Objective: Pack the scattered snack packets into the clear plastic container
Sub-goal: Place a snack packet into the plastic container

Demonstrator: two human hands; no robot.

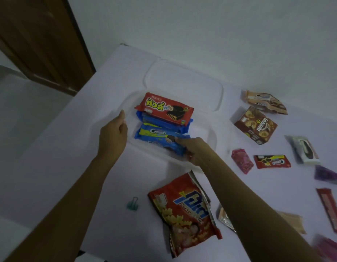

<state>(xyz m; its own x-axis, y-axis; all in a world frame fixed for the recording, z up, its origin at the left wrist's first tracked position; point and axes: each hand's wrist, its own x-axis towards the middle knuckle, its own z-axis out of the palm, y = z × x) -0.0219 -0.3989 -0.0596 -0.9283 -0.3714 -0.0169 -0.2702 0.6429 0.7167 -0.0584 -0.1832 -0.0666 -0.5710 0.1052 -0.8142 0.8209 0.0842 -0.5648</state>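
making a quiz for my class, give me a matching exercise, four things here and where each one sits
Things: 1 red wafer pack; 2 chip bag; 3 green clip; 4 lid
Places: A left of the chip bag; B top of the stack in the container; C behind the container; D in front of the container
Pairs: 1-B, 2-D, 3-A, 4-C

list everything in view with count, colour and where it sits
container: one, clear, table centre
lid: one, clear, behind container
wafer packet: one, red, topmost in container
blue packets: at least two, blue, in container
snack bag: one, red, near edge
binder clip: one, green, left of bag
box: one, brown, right of container
other packets: about eight, mixed, scattered right
table: one, white, under everything
door: one, brown, far left
left hand: one, holds container's left rim
right hand: one, grips nearest blue packet
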